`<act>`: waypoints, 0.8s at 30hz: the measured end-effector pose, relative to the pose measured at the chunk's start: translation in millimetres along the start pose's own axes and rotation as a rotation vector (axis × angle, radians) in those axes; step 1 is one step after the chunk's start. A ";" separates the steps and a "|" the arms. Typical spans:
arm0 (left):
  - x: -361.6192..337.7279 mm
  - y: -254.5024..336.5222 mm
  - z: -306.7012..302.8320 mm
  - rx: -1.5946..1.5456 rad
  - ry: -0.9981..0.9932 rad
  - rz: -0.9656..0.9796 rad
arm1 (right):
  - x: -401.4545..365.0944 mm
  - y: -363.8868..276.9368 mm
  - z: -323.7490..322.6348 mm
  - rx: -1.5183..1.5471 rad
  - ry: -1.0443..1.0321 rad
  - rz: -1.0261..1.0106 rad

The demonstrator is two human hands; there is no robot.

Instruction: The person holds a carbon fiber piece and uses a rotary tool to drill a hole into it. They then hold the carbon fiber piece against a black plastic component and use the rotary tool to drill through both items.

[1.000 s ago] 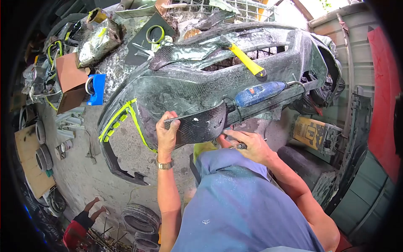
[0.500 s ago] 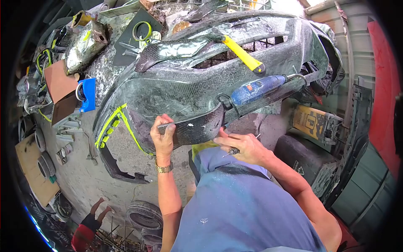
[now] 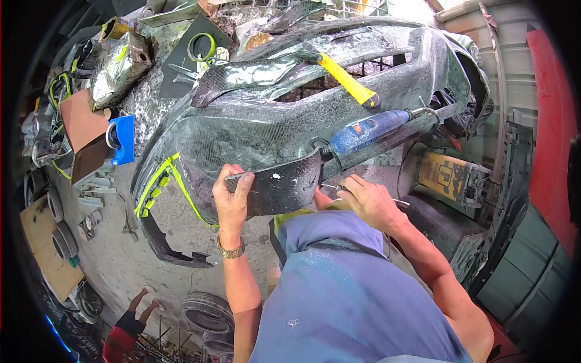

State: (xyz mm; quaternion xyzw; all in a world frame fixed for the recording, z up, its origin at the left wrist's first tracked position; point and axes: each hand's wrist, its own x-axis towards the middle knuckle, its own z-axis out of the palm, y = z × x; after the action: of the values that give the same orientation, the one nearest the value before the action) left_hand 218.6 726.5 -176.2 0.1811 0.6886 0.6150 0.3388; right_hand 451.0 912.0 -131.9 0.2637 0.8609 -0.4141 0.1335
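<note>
A large dark carbon-weave bumper, dusty and scratched, spans the view's centre. My left hand, with a watch on its wrist, pinches the left edge of a curved carbon-weave panel at the bumper's near edge. Right of that panel, my right hand is closed around a thin tool whose tip points left, near the panel's right edge. A flexible shaft or cable shows behind this hand. On the bumper lie a blue rotary tool and a yellow-handled cutter.
Scissors and a green tape roll rest on a dark sheet at upper left. A blue tape dispenser is at left. A yellow-black box stands at right. At lower left is another person. Tyres lie on the floor.
My right hand has moved slightly right and up, and the tool in it has turned, its tip now nearer the panel's edge. My left hand keeps its pinch on the panel.
</note>
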 end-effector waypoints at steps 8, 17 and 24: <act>4.6 23.2 10.4 0.107 -0.001 0.004 | 5.4 -22.2 -18.8 -0.216 0.021 -0.023; 2.1 29.1 15.0 0.153 0.022 0.007 | 17.2 -27.9 -21.2 -0.359 -0.060 -0.032; 0.1 27.4 15.8 0.160 0.030 0.003 | 17.9 -29.6 -17.9 -0.387 -0.041 -0.065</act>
State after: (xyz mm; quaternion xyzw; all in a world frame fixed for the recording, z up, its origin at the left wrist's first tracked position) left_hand 224.9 742.9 -149.8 0.1993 0.7402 0.5613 0.3121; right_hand 419.3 916.9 -109.8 0.1966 0.9297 -0.2503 0.1857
